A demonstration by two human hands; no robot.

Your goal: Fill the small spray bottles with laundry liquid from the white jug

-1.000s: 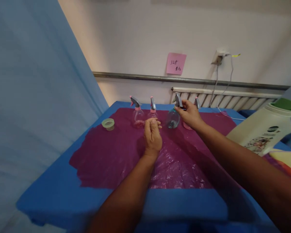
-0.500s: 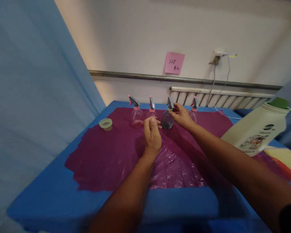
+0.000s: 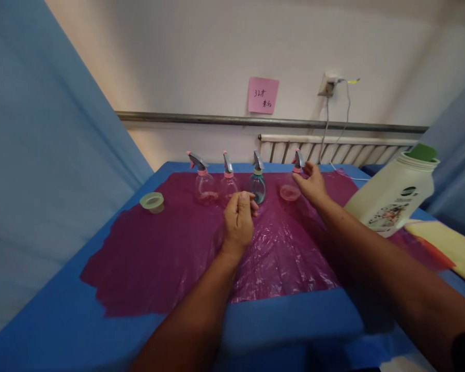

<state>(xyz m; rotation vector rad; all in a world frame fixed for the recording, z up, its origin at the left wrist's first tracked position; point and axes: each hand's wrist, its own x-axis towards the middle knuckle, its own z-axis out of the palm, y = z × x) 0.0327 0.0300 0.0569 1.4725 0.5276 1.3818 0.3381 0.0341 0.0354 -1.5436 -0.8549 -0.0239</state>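
My right hand has its thumb and fingers round the neck of the rightmost spray bottle, a clear pink one with a grey and pink trigger head. That bottle leans slightly. My left hand hovers over the middle of the purple sheet, its fingers curled in and the thumb on top; no object shows in it. Behind it stands a teal spray bottle with a green collar, partly covered by the fingers. Two more pink bottles, the left spray bottle and the second spray bottle, stand in the same row.
The purple plastic sheet covers much of the blue table. A small pale-green cup sits at left. On the right are a tilted cream jug and a yellow cloth-like item. A radiator lies behind; blue curtains hang at both sides.
My right hand has let go of the teal spray bottle and moved right to the rightmost pink one. The left hand stays curled near the middle. The view has shifted slightly right.
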